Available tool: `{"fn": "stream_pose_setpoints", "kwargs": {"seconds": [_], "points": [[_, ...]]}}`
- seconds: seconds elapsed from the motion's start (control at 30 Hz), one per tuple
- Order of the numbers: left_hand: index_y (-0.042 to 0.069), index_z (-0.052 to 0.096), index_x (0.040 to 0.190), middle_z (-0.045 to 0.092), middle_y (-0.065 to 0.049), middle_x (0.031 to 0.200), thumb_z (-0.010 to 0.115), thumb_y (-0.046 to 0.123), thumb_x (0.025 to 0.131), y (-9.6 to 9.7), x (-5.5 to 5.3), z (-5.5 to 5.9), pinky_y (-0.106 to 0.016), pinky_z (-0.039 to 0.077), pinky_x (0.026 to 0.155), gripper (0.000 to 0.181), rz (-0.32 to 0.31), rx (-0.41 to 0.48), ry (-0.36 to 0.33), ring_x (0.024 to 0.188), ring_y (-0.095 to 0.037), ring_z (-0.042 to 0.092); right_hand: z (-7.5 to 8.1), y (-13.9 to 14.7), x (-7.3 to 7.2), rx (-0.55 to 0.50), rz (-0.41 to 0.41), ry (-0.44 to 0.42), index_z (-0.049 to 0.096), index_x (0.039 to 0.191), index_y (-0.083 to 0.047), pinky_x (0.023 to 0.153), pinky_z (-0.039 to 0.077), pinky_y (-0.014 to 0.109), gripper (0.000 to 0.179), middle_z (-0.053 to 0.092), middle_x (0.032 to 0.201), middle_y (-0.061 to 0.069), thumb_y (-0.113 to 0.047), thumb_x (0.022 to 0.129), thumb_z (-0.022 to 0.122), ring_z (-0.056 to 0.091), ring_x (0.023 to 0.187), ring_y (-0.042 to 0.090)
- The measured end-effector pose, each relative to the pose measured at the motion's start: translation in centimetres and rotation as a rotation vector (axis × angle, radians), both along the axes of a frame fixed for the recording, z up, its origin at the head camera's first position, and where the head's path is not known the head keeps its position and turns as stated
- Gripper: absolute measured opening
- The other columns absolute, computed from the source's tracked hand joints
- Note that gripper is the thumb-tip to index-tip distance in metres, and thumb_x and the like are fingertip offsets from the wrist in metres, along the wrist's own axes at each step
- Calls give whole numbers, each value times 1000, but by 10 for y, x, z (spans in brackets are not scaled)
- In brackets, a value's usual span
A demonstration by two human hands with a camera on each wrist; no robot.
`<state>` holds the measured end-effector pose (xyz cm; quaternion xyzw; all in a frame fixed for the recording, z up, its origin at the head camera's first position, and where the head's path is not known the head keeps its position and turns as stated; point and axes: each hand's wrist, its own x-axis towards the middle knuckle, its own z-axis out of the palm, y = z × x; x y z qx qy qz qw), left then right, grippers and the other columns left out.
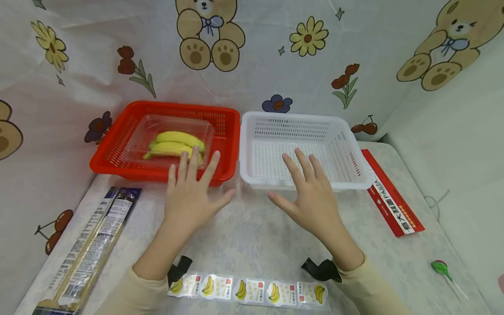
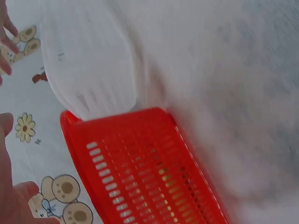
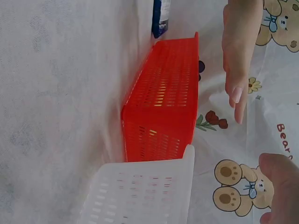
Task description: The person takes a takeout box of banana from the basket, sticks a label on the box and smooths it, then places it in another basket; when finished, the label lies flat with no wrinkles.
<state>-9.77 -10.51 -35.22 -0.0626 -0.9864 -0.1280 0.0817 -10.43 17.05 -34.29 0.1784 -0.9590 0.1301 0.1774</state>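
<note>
My left hand is held with fingers spread in front of the red basket, its fingertips overlapping the basket's near rim in the head view. Inside that basket, a clear plastic box holds yellow bananas. To the right, my right hand is also spread, its fingers overlapping the front of the white basket, which has nothing in it. Neither hand holds anything. Both wrist views show the two baskets side by side from the front, with parts of the hands at the edges.
Long plastic packs lie at the table's left side. A red pasta box lies right of the white basket, with a green lollipop nearer the front. A strip of banana stickers lies at the front between the forearms. A printed cloth hangs behind.
</note>
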Motion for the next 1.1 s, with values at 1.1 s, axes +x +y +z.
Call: {"fn": "stream_pose_setpoints", "kwargs": {"seconds": [1.1], "points": [[14,-8,160,-13,-28,163,55,82,76,-186,-39,-11,-80,21,102,125,354,204,-186,148,-55,-3,10,-152,-108,-290,249,-414,15,157,-41,106,45,53,85,22,163,2,-65,88,58,33,144,29]]}}
